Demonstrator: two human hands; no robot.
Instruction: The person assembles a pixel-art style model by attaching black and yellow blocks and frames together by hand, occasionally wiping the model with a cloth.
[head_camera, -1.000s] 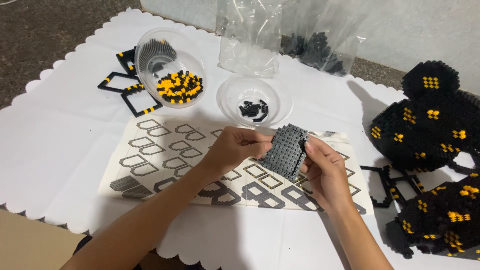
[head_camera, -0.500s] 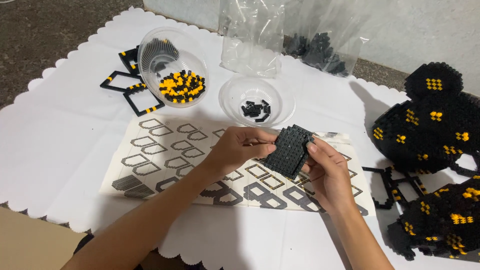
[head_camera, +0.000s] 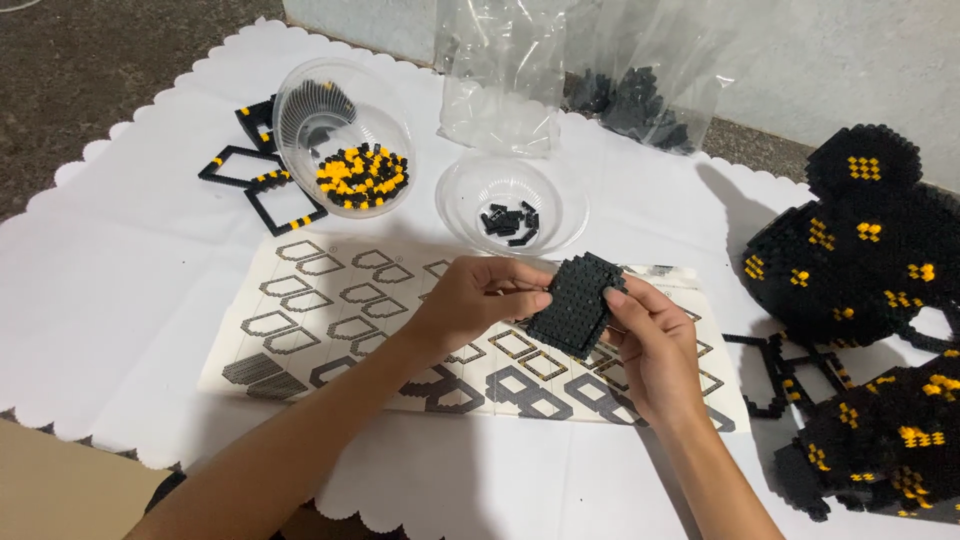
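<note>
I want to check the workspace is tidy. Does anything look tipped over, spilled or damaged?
One thing: the clear bowl with yellow and black pieces lies tilted on its side, its opening facing the camera. The pieces stay inside; none look spilled. The smaller bowl stands upright. The black brick plate, held by the left hand and right hand, looks intact.

Matt studded plastic brick panel (head_camera: 577, 304); glossy clear plastic bowl (head_camera: 560, 205); white paper cloth (head_camera: 120, 260).

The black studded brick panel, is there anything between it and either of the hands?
Nothing visible. The black studded brick panel is held directly by both hands: the left hand pinches its left edge and the right hand grips its right side, above the printed instruction sheet.
</note>
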